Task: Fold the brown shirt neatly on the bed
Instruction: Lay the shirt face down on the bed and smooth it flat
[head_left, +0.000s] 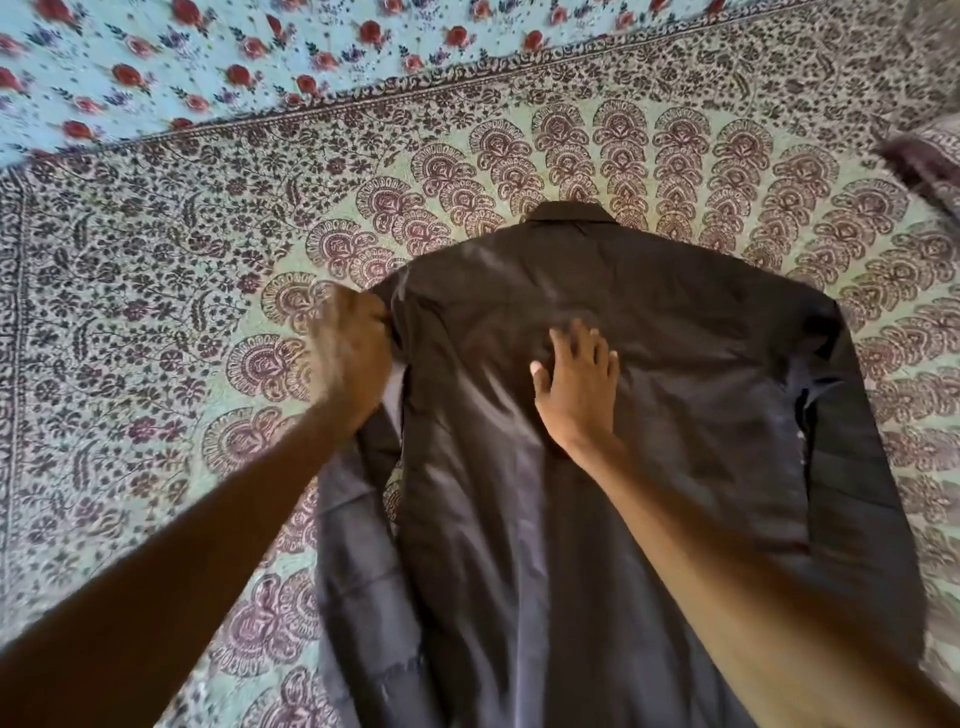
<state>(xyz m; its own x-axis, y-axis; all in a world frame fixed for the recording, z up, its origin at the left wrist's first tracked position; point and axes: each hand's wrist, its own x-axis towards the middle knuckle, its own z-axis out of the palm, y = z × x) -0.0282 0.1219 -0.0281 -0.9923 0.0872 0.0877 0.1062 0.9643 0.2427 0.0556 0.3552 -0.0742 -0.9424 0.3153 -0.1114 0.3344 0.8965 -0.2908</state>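
Back-up on the bed (156, 260), the shirt (675, 374) lies unfolded, right hand (576, 387) pressed flat on it, left hand (353, 358) gripping its shoulder edge, every fold seemingly ahead.

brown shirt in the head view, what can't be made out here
All in the head view:
- brown shirt front: it lies back up, so the front is hidden underneath.
- Hem: cut off by the bottom edge and covered by the right forearm.
- left hand grip at the shoulder: motion blur hides the fingers.
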